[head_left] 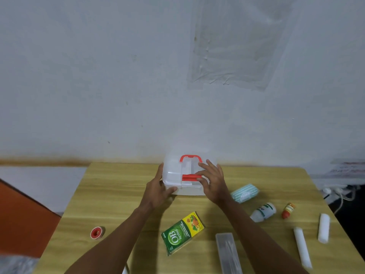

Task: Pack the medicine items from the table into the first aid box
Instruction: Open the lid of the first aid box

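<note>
Translucent plastic first aid box (173,175) at table (122,196) back edge, lid shut, left hand (158,191) cupping its corner, right hand (212,181) fingers spread over red latch (191,177); could skid backward if pried without bracing.

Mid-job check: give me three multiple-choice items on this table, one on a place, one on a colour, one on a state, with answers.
1. Where does the green OB Herbal carton lie?
A. inside the box
B. on the table, nearer the person than the box
C. on the floor

2. What colour is the first aid box's handle?
A. red
B. blue
C. black

3. How is the first aid box now?
A. lid removed
B. tipped over
C. lid on, both hands at it

Answers: 1 B, it lies flat between the forearms. 2 A, a red handle tops the clear lid. 3 C, the left hand and right hand touch the box.
</note>
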